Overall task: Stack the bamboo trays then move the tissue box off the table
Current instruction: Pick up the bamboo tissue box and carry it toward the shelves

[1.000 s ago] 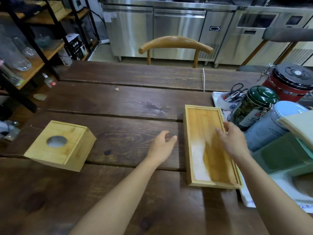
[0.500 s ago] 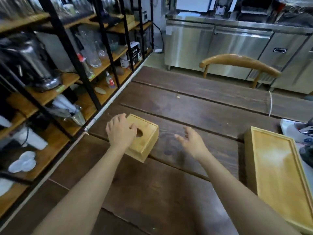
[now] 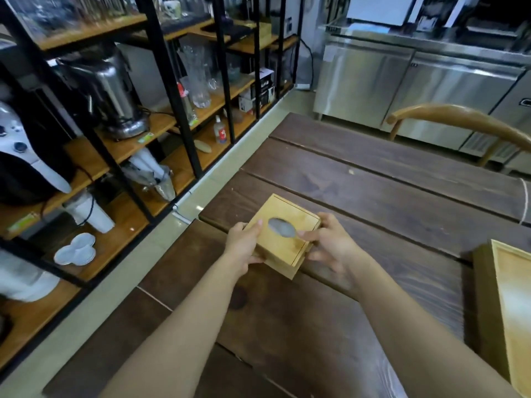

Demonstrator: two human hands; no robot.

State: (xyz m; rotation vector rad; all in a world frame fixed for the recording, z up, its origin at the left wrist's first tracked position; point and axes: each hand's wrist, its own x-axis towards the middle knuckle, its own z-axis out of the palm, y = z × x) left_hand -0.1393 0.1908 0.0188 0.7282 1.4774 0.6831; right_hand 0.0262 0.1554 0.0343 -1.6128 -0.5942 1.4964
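A square bamboo tissue box (image 3: 283, 242) with an oval hole in its top sits near the left edge of the dark wooden table (image 3: 388, 196). My left hand (image 3: 244, 247) grips its left side, thumb on the top. My right hand (image 3: 330, 244) holds its right side, with a finger lying across the top beside the hole. The box looks slightly tilted; whether it has left the table I cannot tell. The bamboo trays (image 3: 508, 305) lie at the table's right edge of view, partly cut off.
A black metal rack with wooden shelves (image 3: 120, 145) stands left of the table across a narrow strip of floor, holding a steel urn, glassware, bottles and white dishes. A wooden chair back (image 3: 459, 119) is at the table's far side, before steel cabinets.
My view has swung left toward the rack. My left hand went from lying on the tissue box to gripping its side, and my right hand moved in and took hold of the other side.
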